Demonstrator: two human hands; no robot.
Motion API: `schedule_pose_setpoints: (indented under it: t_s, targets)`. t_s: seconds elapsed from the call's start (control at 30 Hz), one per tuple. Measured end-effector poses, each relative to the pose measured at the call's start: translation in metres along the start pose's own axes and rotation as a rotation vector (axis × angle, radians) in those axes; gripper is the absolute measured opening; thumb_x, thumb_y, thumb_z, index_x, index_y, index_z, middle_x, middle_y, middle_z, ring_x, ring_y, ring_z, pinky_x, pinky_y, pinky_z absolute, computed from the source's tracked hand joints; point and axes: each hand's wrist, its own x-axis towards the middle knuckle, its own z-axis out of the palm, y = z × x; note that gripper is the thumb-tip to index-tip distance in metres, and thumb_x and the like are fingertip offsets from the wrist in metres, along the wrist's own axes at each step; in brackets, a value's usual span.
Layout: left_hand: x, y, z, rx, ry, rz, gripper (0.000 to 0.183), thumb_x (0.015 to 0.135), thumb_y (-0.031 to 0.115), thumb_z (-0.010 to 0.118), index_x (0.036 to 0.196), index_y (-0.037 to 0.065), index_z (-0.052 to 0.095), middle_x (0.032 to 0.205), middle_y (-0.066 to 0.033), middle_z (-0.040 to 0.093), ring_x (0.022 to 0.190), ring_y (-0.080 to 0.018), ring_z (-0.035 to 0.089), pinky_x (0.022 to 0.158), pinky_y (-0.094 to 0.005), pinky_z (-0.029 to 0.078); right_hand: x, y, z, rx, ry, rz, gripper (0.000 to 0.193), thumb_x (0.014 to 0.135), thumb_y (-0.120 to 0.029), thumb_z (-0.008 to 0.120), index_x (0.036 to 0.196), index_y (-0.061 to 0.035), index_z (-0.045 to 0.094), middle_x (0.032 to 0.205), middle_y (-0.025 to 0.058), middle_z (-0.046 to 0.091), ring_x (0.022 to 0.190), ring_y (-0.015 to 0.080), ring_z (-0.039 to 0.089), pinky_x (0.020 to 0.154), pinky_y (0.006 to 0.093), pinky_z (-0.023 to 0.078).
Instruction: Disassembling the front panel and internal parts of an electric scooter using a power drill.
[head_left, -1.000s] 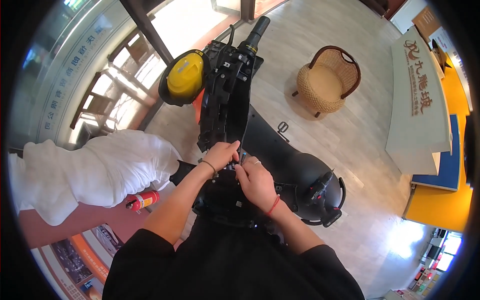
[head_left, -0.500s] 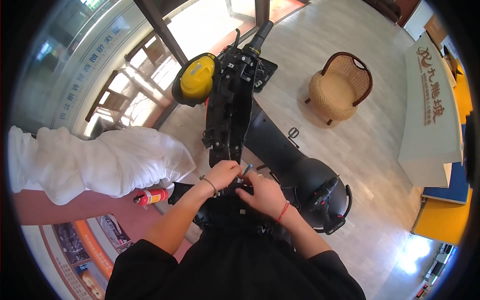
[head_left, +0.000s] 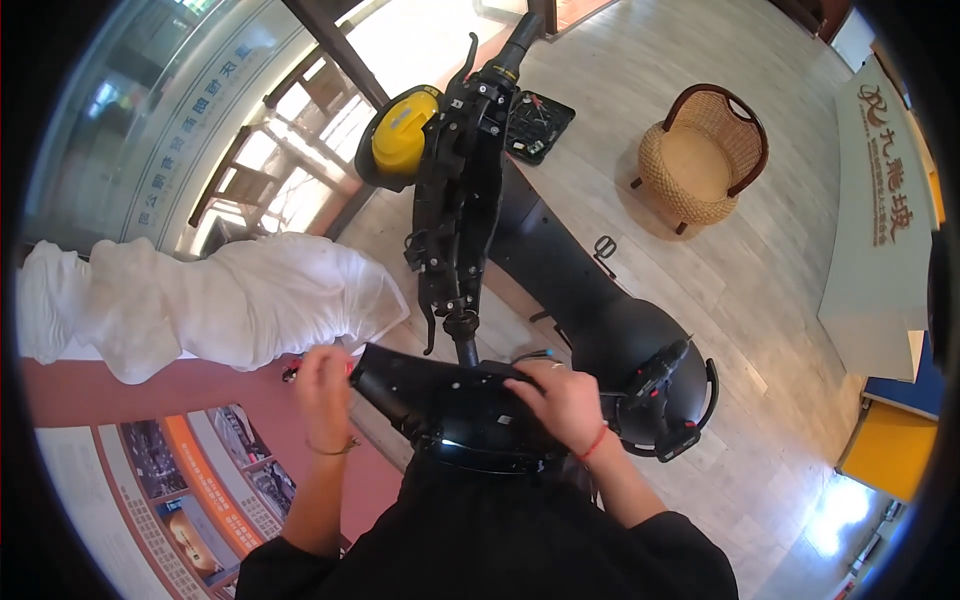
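Note:
A black scooter with a bared handlebar (head_left: pixel 462 205) stands in front of me. Close to my body is a black plastic panel (head_left: pixel 470 405) with small holes. My right hand (head_left: pixel 565 400) is closed over its upper right edge, the thumb lying on the face. A thin cable with a blue tip (head_left: pixel 537 354) sticks out just beyond those fingers. My left hand (head_left: pixel 325 390) is raised beside the panel's left end, and motion smears its fingers. A cordless drill (head_left: pixel 658 375) lies on the black scooter seat (head_left: pixel 650 325).
A yellow helmet-like shell (head_left: pixel 405 135) is by the handlebar, and an open tool case (head_left: pixel 540 125) lies beyond. Rightward stand a wicker chair (head_left: pixel 690 165) and a white counter (head_left: pixel 870 230). To the left are a white-wrapped bulky object (head_left: pixel 220 305) and a glass door front (head_left: pixel 180 130).
My hands have parted from the handlebar's near end. The left went left; the right moved right and down onto the panel, which now shows fully. The whole view has shifted slightly.

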Motion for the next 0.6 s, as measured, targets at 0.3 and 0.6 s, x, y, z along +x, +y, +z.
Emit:
schedule_pose_setpoints:
  t_s: [0.3,0.6]
  targets:
    - [-0.046,-0.053,-0.015,-0.753,-0.447,-0.612,0.025,0.097,0.033,0.051,0.107,0.011,0.055,0.072,0.0048,0.043,0.056,-0.0029,0.034,0.047,-0.02,0.026,-0.025,-0.027,-0.039,0.043,0.009,0.124,0.02,0.08,-0.016,0.072,0.092,-0.0014,0.069,0.082,0.0126,0.068,0.07,0.0266,0.066,0.063,0.0313,0.051]
    - [-0.045,-0.113,0.005,-0.366,-0.732,-0.508,0.035,0.084,0.012,0.057,0.117,0.001,0.056,0.101,-0.0052,0.064,0.088,-0.0138,0.063,0.072,-0.0266,0.052,-0.055,-0.065,-0.034,-0.04,-0.051,0.297,0.031,0.078,-0.017,0.075,0.102,0.0006,0.066,0.1,0.0149,0.069,0.09,0.0287,0.067,0.078,0.0318,0.052]
